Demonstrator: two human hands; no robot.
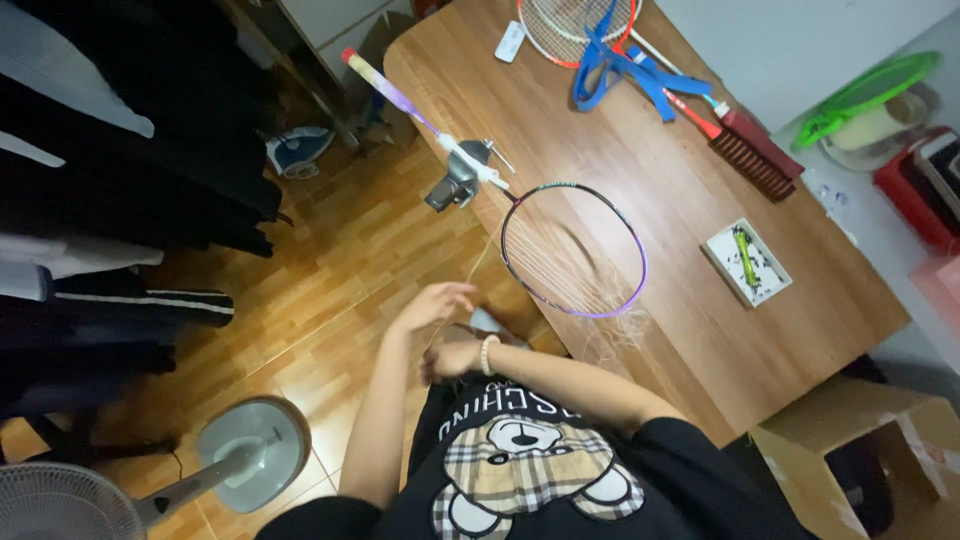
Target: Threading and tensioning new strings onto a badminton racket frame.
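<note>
A badminton racket [640,262] with a purple and black frame lies over the wooden table's [640,170] near edge, its shaft held in a small grey clamp [458,183]. Its strings are loose and curl out at the frame's lower side [615,335]. A thin racket string [483,262] runs from the frame down toward my hands. My left hand [435,305] is raised beside that string, fingers spread and blurred. Just below it, my right hand [450,358], with a bead bracelet on the wrist, is closed, seemingly on the string's end.
On the table lie a red and white racket [560,30], a blue strap [625,65], a red brush [755,150] and a white tray [745,262]. A standing fan [240,455] and an iron [298,150] sit on the wood floor. Dark clothes [110,170] hang left; a cardboard box [880,450] is right.
</note>
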